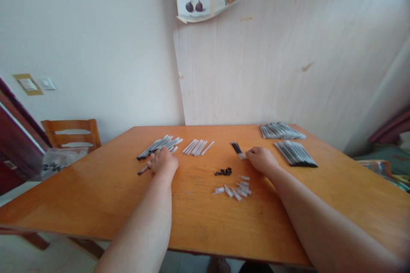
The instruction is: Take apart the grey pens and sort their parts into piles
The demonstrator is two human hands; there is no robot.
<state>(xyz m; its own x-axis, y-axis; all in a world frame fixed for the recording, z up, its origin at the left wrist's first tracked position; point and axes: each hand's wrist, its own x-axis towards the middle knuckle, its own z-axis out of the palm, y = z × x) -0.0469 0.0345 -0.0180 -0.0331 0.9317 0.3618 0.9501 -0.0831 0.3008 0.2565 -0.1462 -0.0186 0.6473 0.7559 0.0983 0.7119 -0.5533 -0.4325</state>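
My left hand point(162, 162) is on the left side of the table, its fingers closed over a pen barrel point(143, 171) whose black end sticks out to the left. Just behind it lies a pile of grey-white pen barrels point(162, 144) with black ends. White tubes point(197, 146) rest in a row between my hands. My right hand point(262, 160) is closed, fingertips at the white ends of several thin black-and-white refills point(237, 149); whether it grips one is hidden. Small black plugs point(224, 172) and clear caps point(238, 190) lie nearer to me, left of my right forearm.
Two stacks of finished-looking pens, one at the far right point(282, 130) and one nearer point(296, 153), lie on the wooden table point(192, 222). A chair point(72, 132) with a clear plastic bag point(62, 162) stands at the left. A wall stands behind the table.
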